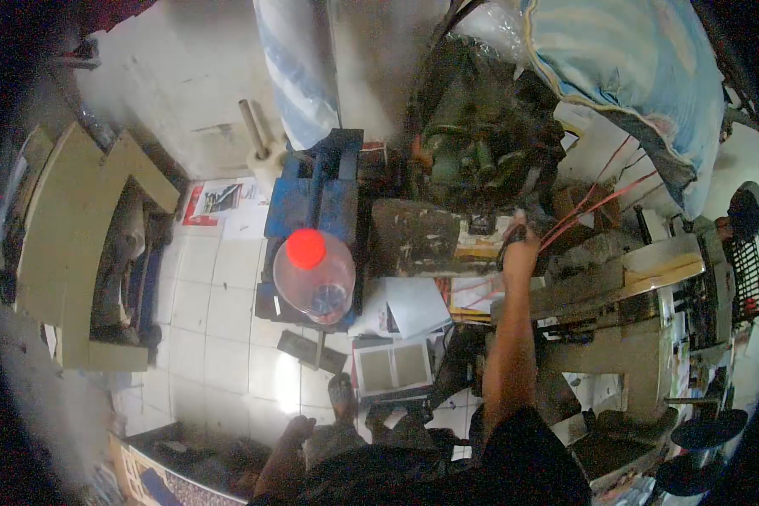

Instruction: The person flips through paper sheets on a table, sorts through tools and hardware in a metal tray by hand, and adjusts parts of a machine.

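Observation:
My right hand [521, 243] reaches forward over the edge of a worn brown box-like block [413, 236]. Its fingers are curled around a small dark thing that I cannot make out, close to a pale yellowish patch on the block. Thin red cords [586, 205] run up and to the right from near this hand. Down by my knee, my left hand [298, 428] is closed in a loose fist, and nothing sticks out of it. A clear plastic jar with a red lid [316, 278] stands left of the block, on a blue and black stand [312, 201].
A dark greenish machine-like bulk [472, 143] lies behind the block. Papers [417, 308] and a framed panel [394, 368] are in front of it. A patterned cloth bundle [632, 76] hangs at upper right. Beige furniture [63, 253] stands left on the tiled floor [215, 316].

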Available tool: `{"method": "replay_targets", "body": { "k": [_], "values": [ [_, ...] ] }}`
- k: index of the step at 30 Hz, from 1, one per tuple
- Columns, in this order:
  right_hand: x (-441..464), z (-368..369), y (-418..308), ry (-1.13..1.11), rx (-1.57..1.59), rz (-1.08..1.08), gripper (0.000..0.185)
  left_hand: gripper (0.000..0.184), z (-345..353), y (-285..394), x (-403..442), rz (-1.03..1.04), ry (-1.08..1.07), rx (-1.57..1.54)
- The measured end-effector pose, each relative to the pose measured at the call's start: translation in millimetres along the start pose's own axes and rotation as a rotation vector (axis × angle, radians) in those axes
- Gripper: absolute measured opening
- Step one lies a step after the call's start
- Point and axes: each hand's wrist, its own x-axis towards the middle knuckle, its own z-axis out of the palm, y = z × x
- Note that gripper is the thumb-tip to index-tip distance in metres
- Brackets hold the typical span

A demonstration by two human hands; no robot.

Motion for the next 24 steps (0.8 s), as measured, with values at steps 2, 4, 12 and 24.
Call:
{"method": "replay_targets", "body": {
  "k": [2, 4, 12, 24],
  "values": [
    [0, -7, -31, -0.011, 0.158, 0.092, 0.028, 0.014, 9, -14, 3, 0.023, 0.0, -0.019],
    [-1, -8, -53, 0.032, -0.176, -0.023, 0.032, 0.013, 3, -6, -7, 0.163, 0.052, 0.199],
    [40, 40, -78, -0.088, -0.29, -0.538, 0.056, 0.026, 13, -15, -5, 0.148, 0.116, 0.308],
    [46, 73, -83, -0.47, -1.199, -0.819, 0.05, 0.029, 92, -48, 22, -0.154, 0.175, -0.337]
  ]
}}
